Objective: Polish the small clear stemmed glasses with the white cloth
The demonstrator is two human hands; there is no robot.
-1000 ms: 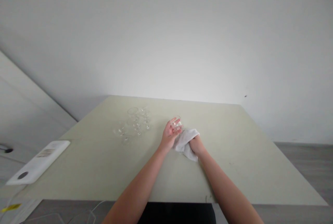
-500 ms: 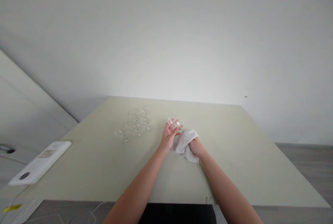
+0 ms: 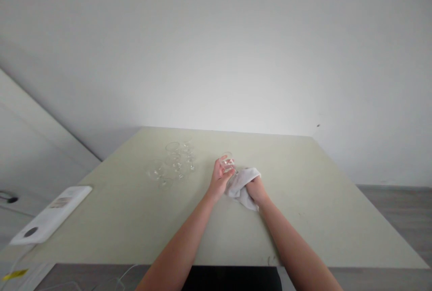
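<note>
My left hand (image 3: 220,178) is curled around a small clear glass (image 3: 227,162), holding it just above the pale green table (image 3: 303,219) near its middle. Right beside it my right hand (image 3: 256,188) grips a crumpled white cloth (image 3: 240,182), which touches the glass's lower side. To the left of my hands, several more clear stemmed glasses (image 3: 173,162) stand in a cluster on the table.
A white flat device (image 3: 50,214) with a dark round spot lies off the table's left edge, with cables below it. A plain white wall rises behind the table. Grey floor shows at the right.
My left hand's fingers have closed from partly spread to wrapped around the glass, turning it slightly. The right hand and cloth have stayed almost in place.
</note>
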